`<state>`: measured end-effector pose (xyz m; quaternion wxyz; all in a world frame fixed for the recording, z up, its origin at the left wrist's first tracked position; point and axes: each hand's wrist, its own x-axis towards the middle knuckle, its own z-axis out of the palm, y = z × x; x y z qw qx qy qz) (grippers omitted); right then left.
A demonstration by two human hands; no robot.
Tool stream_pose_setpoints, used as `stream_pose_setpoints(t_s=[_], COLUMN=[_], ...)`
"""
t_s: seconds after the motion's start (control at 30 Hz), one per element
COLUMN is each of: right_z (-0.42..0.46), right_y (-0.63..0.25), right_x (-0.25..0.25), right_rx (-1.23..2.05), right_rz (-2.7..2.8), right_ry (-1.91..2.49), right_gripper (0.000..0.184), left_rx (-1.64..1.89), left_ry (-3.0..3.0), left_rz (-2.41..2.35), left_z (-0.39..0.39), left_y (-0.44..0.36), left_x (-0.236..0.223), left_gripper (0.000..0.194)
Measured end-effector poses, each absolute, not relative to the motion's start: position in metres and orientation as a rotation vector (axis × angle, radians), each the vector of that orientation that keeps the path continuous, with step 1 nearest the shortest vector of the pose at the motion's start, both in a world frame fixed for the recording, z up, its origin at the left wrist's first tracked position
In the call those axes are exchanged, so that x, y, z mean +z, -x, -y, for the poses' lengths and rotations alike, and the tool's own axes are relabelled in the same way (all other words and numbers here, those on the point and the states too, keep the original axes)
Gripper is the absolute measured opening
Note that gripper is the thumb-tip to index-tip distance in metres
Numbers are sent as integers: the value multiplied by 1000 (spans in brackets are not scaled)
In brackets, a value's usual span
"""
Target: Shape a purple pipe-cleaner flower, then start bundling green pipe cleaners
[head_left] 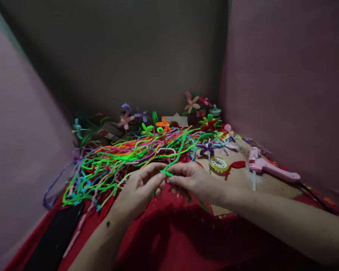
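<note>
Both hands meet over the near edge of the work surface, pinching a bright green pipe cleaner point(175, 160). My left hand point(142, 184) grips it between thumb and forefinger, where it is bent or crossed over itself. From the other side, my right hand point(190, 178) pinches the same spot with thumb and fingers. One green length rises from the fingertips toward the back. Just beyond the hands spreads a large pile of pipe cleaners point(130, 150) in green, orange, pink and purple. The fingers partly hide the bend.
A pink glue gun point(274, 169) lies on a cardboard sheet point(282, 188) at the right, near a yellow round dial-like container point(219, 164) and a purple pipe-cleaner flower point(209, 148). Finished flowers point(192, 103) stand at the back. A black flat object point(55, 239) rests on the red cloth point(180, 241).
</note>
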<state>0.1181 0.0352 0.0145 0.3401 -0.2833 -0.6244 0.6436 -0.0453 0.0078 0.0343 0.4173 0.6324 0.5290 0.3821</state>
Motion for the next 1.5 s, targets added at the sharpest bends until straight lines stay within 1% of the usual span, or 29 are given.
stream_pose_setpoints(t_s=[0.07,0.13,0.2,0.33,0.43,0.6,0.7,0.8,0.87,0.9,0.93,0.97,1.1,1.17,1.33,1.43,1.5], right_z=[-33,-32,-33,-37,-37,-31,-23,-14,-10,-9,-9,-10,-12,-11,-8,-12,-15], right_y=[-116,-115,-115,-119,-124,-127,-126,-125,-124,-124,-124,-123,-119,-117,-121,-129,-134], right_x=[15,14,11,3,-3,-4,-2,-2,-4,-5,-6,-8,-10,-12,-16,-12,-4], right_rx=[1497,1520,1760,2336,2494,2458,2341,2041,1715,1593,1543,1578,2068,2196,2315,2351,2245], right_rz=[1701,1683,1588,1294,1186,1209,1303,1555,1743,1791,1797,1752,1291,1135,1024,1179,1377], right_ry=[784,788,721,495,456,542,607,676,702,711,717,721,646,592,525,511,573], right_gripper=[6,6,2,17,19,22,19,16,21,25,27,27,26,25,24,30,36], left_rx=[1011,1071,1146,1341,1430,1450,1491,1549,1550,1550,1556,1575,1691,1712,1605,1519,1486], left_ry=[-1496,-1471,-1456,-1414,-1443,-1509,-1514,-1470,-1427,-1407,-1394,-1386,-1374,-1358,-1204,-1204,-1244], left_rz=[-1313,-1331,-1367,-1449,-1484,-1552,-1554,-1573,-1560,-1544,-1525,-1503,-1393,-1326,-1193,-1242,-1296], left_z=[-7,-6,-4,-3,-5,-8,-9,-10,-10,-9,-9,-8,-5,-5,-9,-8,-5], left_y=[42,39,37,42,49,54,56,58,60,61,61,62,60,59,62,63,62], left_x=[33,31,30,32,34,36,40,44,46,47,47,48,48,48,47,50,52], left_gripper=[25,20,17,16,13,10,8,8,7,7,8,8,6,6,11,12,12])
